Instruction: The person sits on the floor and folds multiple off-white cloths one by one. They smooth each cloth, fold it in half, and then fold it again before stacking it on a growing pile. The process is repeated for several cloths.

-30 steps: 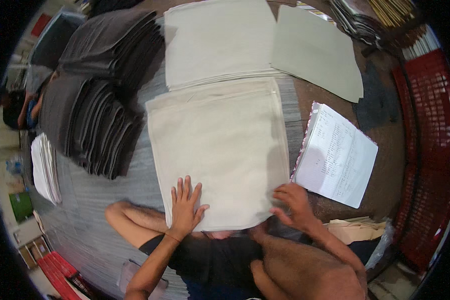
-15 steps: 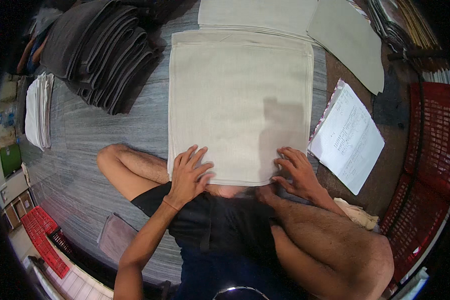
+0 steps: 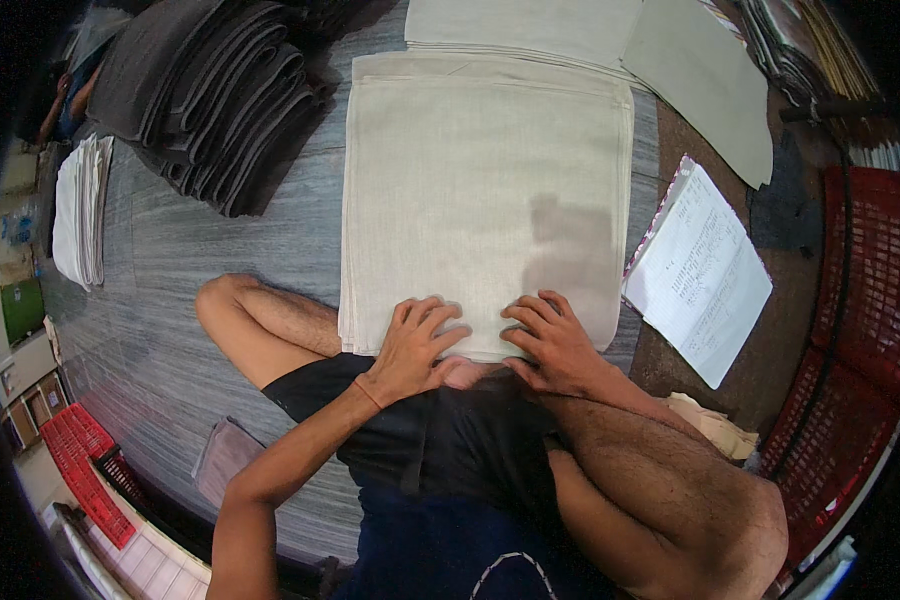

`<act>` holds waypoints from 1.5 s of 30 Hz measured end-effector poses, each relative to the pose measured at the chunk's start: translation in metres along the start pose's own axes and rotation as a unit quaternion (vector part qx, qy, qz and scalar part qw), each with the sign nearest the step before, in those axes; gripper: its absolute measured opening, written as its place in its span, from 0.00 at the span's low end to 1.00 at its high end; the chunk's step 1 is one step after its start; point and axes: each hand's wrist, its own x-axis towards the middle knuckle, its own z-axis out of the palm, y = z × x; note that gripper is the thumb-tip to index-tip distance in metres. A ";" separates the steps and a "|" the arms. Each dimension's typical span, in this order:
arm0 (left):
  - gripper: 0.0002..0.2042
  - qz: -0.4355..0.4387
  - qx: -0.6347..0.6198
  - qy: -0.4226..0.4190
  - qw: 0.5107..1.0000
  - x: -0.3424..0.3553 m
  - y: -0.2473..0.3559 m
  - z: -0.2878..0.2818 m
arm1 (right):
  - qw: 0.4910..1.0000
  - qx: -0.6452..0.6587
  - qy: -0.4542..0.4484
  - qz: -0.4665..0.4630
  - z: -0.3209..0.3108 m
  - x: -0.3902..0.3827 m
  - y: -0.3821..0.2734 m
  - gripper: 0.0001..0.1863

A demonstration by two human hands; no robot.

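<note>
A stack of square cream cloths [image 3: 480,190] lies in front of my crossed legs, its edges nearly lined up. My left hand [image 3: 415,343] rests on the near edge left of the middle, fingers bent and apart on the top cloth, thumb by the edge. To its right, my right hand [image 3: 550,343] touches the same edge in a similar pose, fingers spread on the cloth and thumb toward the hem. Neither hand visibly holds the fabric. A shadow falls over the right part of the top cloth.
Dark grey folded fabric [image 3: 210,100] is piled at the far left, with white folded cloths [image 3: 82,210] beyond my left knee. More cream cloth [image 3: 520,25] lies behind the stack. An open notebook [image 3: 700,275] is at the right, near red plastic crates [image 3: 855,320].
Both hands have moved inward along the near edge and are closer together. The view has shifted slightly; the stack looks otherwise the same.
</note>
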 end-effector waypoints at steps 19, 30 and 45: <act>0.09 -0.136 -0.172 0.032 0.975 0.033 -0.027 -0.031 | 0.982 0.025 0.109 0.154 -0.043 -0.023 0.037 0.24; 0.18 0.009 -0.103 -0.001 0.995 0.008 -0.034 -0.037 | 0.996 -0.018 0.016 0.083 -0.063 -0.040 0.047 0.21; 0.17 -0.001 -0.134 -0.006 0.991 0.036 -0.025 -0.065 | 0.991 -0.062 0.092 0.077 -0.034 0.004 0.007 0.25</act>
